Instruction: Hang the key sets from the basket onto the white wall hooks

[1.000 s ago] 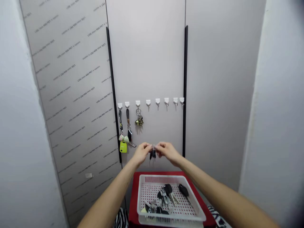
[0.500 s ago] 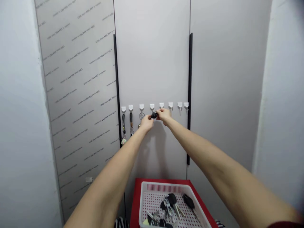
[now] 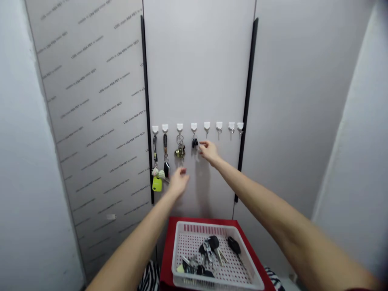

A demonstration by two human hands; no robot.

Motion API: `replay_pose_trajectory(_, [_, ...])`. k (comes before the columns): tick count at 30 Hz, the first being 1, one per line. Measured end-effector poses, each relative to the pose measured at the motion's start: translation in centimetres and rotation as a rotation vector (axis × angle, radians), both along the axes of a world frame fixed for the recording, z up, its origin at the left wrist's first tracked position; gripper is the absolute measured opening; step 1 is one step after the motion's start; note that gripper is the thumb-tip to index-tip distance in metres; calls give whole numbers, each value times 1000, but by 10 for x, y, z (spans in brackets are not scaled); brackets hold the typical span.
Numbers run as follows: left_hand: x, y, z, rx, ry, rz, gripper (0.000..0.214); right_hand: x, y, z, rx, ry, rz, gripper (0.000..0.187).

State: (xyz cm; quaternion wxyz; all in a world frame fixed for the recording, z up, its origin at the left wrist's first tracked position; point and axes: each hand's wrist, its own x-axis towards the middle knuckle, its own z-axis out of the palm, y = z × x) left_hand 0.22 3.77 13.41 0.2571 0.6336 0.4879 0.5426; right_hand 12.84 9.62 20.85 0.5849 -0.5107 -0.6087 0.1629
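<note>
A row of several white hooks [image 3: 206,125] runs across the grey panel. Key bunches hang on the first hooks: one with a yellow tag [image 3: 157,184], a black fob [image 3: 165,167], a brass padlock bunch [image 3: 180,150], and a black key set [image 3: 194,142] on its hook. My right hand [image 3: 208,151] is beside that black key set with fingers loosely apart, holding nothing. My left hand [image 3: 178,182] is lower, below the padlock bunch, open and holding nothing.
A white perforated basket [image 3: 236,275] with several black keys [image 3: 209,250] sits on a red surface [image 3: 167,258] below. The right-hand hooks [image 3: 231,125] are bare. Black vertical strips [image 3: 246,101] edge the panel. A zebra-patterned item [image 3: 151,279] lies at bottom left.
Both hands lifted the black key set from above the basket to a hook. It now hangs there; my left hand has dropped away and my right has let go.
</note>
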Motion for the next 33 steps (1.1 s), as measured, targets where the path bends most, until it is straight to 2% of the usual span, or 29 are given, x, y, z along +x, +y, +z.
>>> replay_pose_trajectory(2, [0,-20,-48,-132,13,-84,30,10,-20,-45,-5,-115,48,26])
replay_pose_trajectory(3, [2,-30,-72,-192,51,-108,31,15,-33,-71,-54,-187,99,27])
replay_pose_trajectory(6, [11,-53,-128,-306,279,-140,40,29,-80,-149,-333,-516,327,25])
replay_pose_trajectory(8, [18,-62,-148,-292,481,-169,44,35,-107,-189,-403,-729,427,26])
replay_pose_trajectory(9, [21,-64,-153,-267,574,-189,44,37,-117,-203,-373,-783,404,27])
replay_pose_trajectory(11, [25,-67,-157,-213,715,-218,40,41,-128,-219,-333,-827,312,28])
replay_pose_trajectory(13, [27,-67,-155,-183,790,-222,32,44,-130,-223,-331,-806,278,26])
replay_pose_trajectory(15, [28,-67,-152,-192,810,-215,27,46,-127,-222,-353,-738,314,23])
replay_pose_trajectory(18, [27,-66,-151,-201,743,-216,20,48,-124,-220,-354,-569,376,24])
replay_pose_trajectory(22, [29,-64,-151,-203,421,-286,27,45,-125,-214,-370,-307,416,22])
replay_pose_trajectory(24, [33,-63,-147,-260,175,-420,37,43,-124,-206,-386,-207,415,20])
replay_pose_trajectory(27, [38,-62,-134,-414,-151,-589,35,41,-120,-189,-361,-103,394,19])
replay_pose_trajectory(29, [40,-61,-122,-464,-287,-583,32,41,-117,-177,-315,-77,373,18])
replay_pose_trajectory(33, [32,-55,-98,-433,-372,-440,29,42,-113,-156,-223,-169,308,17])
